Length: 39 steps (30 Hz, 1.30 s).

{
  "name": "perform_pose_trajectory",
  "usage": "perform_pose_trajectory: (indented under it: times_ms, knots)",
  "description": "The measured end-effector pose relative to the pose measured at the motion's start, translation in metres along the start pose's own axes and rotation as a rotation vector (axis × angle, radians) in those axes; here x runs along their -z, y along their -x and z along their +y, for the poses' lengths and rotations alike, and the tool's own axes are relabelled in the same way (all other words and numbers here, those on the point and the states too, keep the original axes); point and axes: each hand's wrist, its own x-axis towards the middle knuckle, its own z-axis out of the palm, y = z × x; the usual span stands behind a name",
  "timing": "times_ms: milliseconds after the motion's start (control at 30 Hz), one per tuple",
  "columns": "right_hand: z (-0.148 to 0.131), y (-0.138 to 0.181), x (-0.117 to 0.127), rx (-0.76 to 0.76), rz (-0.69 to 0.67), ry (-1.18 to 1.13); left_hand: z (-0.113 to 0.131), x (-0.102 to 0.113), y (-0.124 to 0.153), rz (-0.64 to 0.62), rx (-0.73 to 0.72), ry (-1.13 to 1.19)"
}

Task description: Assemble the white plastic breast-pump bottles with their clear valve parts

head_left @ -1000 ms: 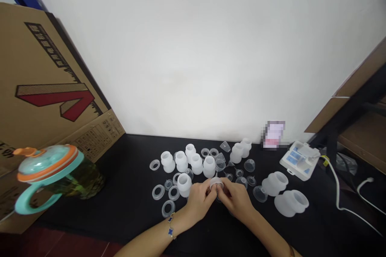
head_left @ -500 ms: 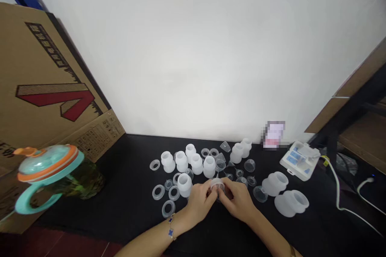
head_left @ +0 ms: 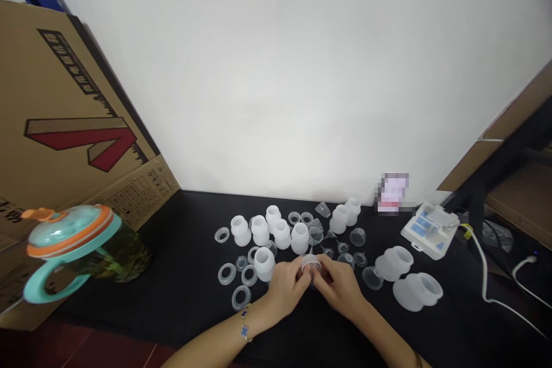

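My left hand (head_left: pixel 284 286) and my right hand (head_left: pixel 340 284) meet over the black table (head_left: pixel 181 293), fingers pinched together on one small translucent plastic piece (head_left: pixel 310 264). A bracelet with blue charms (head_left: pixel 244 322) hangs on my left wrist. Several white plastic cups (head_left: pixel 280 233) stand in a cluster just beyond my hands. Flat translucent rings (head_left: pixel 226 273) lie to the left of my left hand. Small clear caps (head_left: pixel 357 237) are scattered behind my right hand. What the held piece joins to is hidden by my fingers.
Two larger white cups (head_left: pixel 416 290) sit to the right. A white device with blue labels (head_left: pixel 429 229) and a white cable (head_left: pixel 485 276) lie at the far right. A teal and orange lidded jug (head_left: pixel 81 250) stands left, before a leaning cardboard box (head_left: pixel 64 126).
Both hands stay pinched on the small piece, with only slight finger shifts. The view has drifted a little.
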Motion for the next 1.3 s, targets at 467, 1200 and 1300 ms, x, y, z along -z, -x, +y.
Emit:
perform_pose_trajectory:
  times_ms: [467,1200,1300]
  knots:
    - [0.0061,0.0005,-0.0051,0.002,0.024,0.007,-0.0015,0.0001,0.0009,0.009,-0.025,-0.031]
    - [0.0024,0.0005,-0.0035,-0.005,0.03,0.02,0.0019,0.0017,-0.0005,0.011,-0.008,-0.032]
    - [0.0016,0.0,-0.0028,-0.011,0.033,0.016,0.0016,0.0016,-0.0006,0.009,-0.008,-0.034]
